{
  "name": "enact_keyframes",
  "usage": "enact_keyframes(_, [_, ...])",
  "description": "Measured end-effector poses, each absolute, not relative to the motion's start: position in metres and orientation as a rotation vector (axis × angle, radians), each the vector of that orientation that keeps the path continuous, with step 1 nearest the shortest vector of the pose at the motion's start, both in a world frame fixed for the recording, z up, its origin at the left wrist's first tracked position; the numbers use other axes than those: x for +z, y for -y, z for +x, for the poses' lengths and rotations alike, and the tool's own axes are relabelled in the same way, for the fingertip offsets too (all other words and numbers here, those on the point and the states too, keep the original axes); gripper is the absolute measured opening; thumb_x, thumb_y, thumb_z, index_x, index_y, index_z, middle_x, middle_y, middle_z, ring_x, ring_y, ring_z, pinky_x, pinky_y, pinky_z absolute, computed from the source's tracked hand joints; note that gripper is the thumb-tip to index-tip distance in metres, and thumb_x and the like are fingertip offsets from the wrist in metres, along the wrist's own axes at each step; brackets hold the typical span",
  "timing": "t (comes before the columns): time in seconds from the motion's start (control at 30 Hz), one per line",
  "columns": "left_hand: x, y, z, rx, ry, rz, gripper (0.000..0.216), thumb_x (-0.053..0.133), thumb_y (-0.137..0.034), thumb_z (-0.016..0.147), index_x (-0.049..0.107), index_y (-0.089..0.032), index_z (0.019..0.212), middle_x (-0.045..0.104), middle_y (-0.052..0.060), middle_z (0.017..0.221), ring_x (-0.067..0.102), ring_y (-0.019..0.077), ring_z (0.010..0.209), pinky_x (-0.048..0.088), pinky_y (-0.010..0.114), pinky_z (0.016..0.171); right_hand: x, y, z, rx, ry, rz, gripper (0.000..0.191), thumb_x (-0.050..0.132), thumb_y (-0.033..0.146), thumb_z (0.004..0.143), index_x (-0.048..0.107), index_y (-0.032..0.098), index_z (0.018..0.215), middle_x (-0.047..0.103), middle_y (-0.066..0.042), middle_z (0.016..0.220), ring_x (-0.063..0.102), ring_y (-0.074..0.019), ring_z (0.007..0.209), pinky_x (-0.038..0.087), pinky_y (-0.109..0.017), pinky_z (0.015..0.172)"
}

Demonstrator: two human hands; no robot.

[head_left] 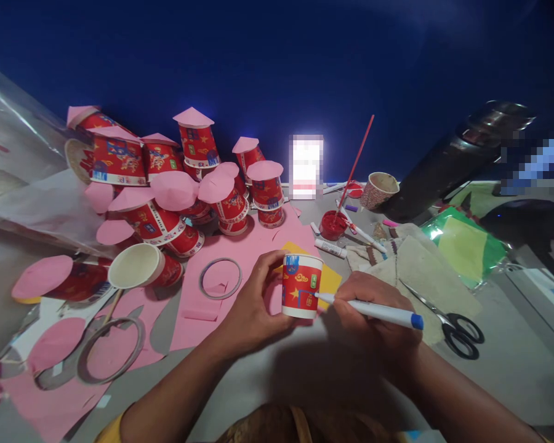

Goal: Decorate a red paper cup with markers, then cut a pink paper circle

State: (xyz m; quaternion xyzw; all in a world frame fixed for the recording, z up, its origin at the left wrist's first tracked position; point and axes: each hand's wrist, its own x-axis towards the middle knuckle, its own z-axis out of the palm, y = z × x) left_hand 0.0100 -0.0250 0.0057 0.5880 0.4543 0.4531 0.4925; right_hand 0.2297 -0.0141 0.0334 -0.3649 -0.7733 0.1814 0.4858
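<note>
A red paper cup (301, 286) with a white rim and blue, green and yellow markings is held upright above the grey table by my left hand (253, 301), thumb at its base and fingers round its left side. My right hand (378, 307) grips a white marker pen (373, 309) with a blue end. The marker's tip touches the cup's right side, beside a blue drawn outline. Behind the cup lies a yellow paper sheet (331, 282), partly covered by my hands.
Stacked red cups with pink paper cones (129, 157) crowd the left. Tape rolls (202, 280) lie on pink paper (253, 258). A red paint pot (332, 229) with a brush stands at the back. Black-handled scissors (461, 332) lie right, near cloth pieces and a dark bottle (443, 160).
</note>
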Motion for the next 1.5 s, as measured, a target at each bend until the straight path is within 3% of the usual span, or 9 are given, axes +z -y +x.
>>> enact_keyframes(0.93, [0.003, 0.022, 0.010, 1.125, -1.161, 1.425, 0.083, 0.086, -0.016, 0.068, 0.049, -0.028, 0.141, 0.054, 0.010, 0.149, 0.059, 0.0325, 0.140, 0.051, 0.051, 0.120, 0.035, 0.014, 0.232, 0.483, 1.974, -0.740, 0.017, 0.062, 0.013, 0.094, 0.066, 0.021, 0.080, 0.069, 0.000, 0.064, 0.064, -0.0143, 0.056, 0.047, -0.026, 0.054])
enact_keyframes(1.13, [-0.004, 0.022, 0.009, 1.146, -1.220, 1.567, 0.085, 0.086, -0.018, 0.069, 0.048, -0.030, 0.144, 0.052, 0.010, 0.149, 0.058, 0.0326, 0.138, 0.050, 0.054, 0.120, 0.035, 0.016, 0.227, 0.458, 1.955, -0.698, 0.020, 0.063, 0.021, 0.100, 0.068, 0.021, 0.081, 0.070, -0.002, 0.063, 0.066, -0.0153, 0.055, 0.050, -0.027, 0.055])
enact_keyframes(1.3, [-0.009, 0.023, 0.009, 1.159, -1.220, 1.645, 0.087, 0.086, -0.017, 0.070, 0.046, -0.031, 0.146, 0.050, 0.010, 0.151, 0.057, 0.0321, 0.139, 0.050, 0.054, 0.120, 0.033, 0.016, 0.223, 0.410, 2.010, -0.708, 0.034, 0.058, 0.031, 0.107, 0.068, 0.021, 0.077, 0.068, -0.001, 0.061, 0.065, -0.0143, 0.054, 0.047, -0.026, 0.054])
enact_keyframes(1.5, [-0.011, 0.025, 0.009, 1.160, -1.215, 1.633, 0.086, 0.084, -0.015, 0.071, 0.046, -0.031, 0.147, 0.049, 0.010, 0.151, 0.058, 0.0319, 0.139, 0.050, 0.055, 0.120, 0.031, 0.017, 0.223, 0.402, 2.023, -0.714, 0.033, 0.058, 0.030, 0.107, 0.067, 0.020, 0.076, 0.068, 0.000, 0.061, 0.064, -0.0130, 0.055, 0.046, -0.025, 0.056])
